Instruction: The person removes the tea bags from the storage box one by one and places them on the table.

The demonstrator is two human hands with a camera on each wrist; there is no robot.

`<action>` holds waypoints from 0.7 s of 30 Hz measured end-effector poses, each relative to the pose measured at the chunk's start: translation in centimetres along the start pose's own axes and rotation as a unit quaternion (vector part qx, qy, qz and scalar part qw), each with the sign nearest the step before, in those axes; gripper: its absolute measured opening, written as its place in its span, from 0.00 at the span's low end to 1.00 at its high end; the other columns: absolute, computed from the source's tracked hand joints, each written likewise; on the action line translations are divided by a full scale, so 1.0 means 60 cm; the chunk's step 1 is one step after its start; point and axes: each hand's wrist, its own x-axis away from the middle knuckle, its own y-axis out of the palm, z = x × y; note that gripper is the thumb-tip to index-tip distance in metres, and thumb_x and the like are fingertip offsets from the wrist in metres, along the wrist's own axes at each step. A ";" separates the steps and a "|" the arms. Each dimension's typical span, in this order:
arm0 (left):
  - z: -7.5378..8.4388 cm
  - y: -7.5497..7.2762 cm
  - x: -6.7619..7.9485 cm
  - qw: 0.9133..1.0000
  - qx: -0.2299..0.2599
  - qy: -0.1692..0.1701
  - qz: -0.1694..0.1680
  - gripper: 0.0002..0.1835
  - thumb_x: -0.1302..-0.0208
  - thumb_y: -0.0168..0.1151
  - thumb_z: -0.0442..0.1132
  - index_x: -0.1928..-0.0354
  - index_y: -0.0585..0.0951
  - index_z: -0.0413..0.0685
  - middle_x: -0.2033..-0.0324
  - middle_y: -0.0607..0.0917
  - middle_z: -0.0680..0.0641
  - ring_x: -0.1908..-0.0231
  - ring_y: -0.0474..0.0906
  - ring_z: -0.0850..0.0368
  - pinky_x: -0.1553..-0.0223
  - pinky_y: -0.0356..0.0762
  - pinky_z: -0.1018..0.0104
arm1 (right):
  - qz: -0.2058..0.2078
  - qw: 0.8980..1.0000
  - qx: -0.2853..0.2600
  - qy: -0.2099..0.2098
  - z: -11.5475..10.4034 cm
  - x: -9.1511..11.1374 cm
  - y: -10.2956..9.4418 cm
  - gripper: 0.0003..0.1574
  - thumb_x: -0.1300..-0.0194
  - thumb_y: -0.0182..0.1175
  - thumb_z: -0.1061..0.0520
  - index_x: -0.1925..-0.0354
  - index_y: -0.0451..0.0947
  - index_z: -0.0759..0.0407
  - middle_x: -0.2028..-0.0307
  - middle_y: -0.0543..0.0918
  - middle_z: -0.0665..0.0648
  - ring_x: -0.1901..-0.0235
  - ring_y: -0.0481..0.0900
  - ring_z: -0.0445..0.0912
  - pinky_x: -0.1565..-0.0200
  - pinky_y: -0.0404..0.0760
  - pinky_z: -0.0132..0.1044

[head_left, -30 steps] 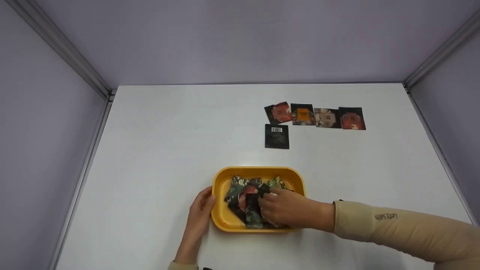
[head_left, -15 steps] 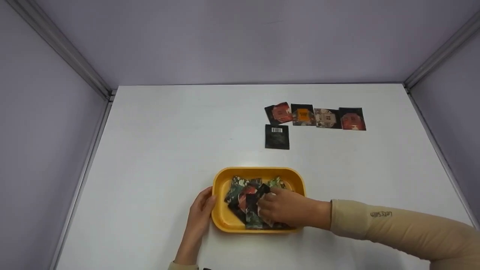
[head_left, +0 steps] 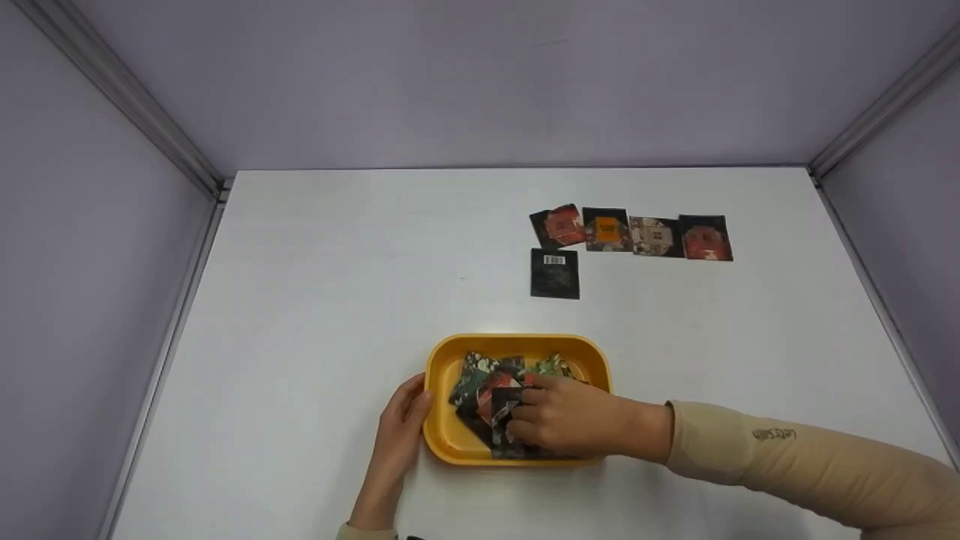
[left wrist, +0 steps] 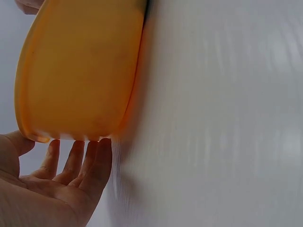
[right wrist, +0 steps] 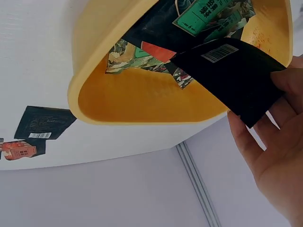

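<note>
Packets (head_left: 480,369), flat and printed, heaped loosely in the yellow tray (head_left: 517,338), overlapping at all angles, some dark, some red, some green. Right hand (head_left: 566,416) inside the tray, thumb on one face and fingers behind, pinching a black packet (right wrist: 227,78) by one end, barcode showing. Packet bows a bit, looks thin and bendy. Can't tell if its far end is clear of the heap. Left hand (head_left: 401,420) at the tray's short end, fingertips on the outer wall, thumb by the rim, fingers fairly straight, more steadying than gripping. Hands well apart, tray between

More packets on the white table (head_left: 315,300) past the tray: a row with an orange-centred packet (head_left: 606,229), plus a barcode-up packet (head_left: 555,274) nearer the tray

Risks, my judgement: a second packet could ride up with the held one, since they overlap and look slick; the far end could snag the rim because it bends; pinch at one end only, so it may swivel or slip; tray could slide if the left fingers ease off while the right hand drags on the heap
</note>
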 end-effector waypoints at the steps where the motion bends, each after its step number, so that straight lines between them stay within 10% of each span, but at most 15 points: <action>1: 0.001 0.000 0.000 1.000 -0.001 0.001 0.000 0.30 0.25 0.53 0.52 0.30 0.68 0.40 0.32 0.70 0.38 0.31 0.63 0.43 0.31 0.61 0.48 | 0.011 1.000 -0.001 0.001 0.000 0.000 -0.002 0.04 0.30 0.61 0.53 0.60 0.82 0.48 0.65 0.86 0.45 0.65 0.80 0.41 0.50 0.79 0.39; 21: 0.002 -0.001 0.002 1.000 -0.009 0.015 -0.002 0.28 0.24 0.53 0.49 0.31 0.68 0.38 0.33 0.71 0.38 0.33 0.66 0.43 0.31 0.61 0.49 | 0.171 0.972 -0.067 0.150 0.031 0.064 -0.024 0.21 0.45 0.71 0.66 0.51 0.84 0.57 0.56 0.87 0.51 0.57 0.83 0.46 0.58 0.83 0.41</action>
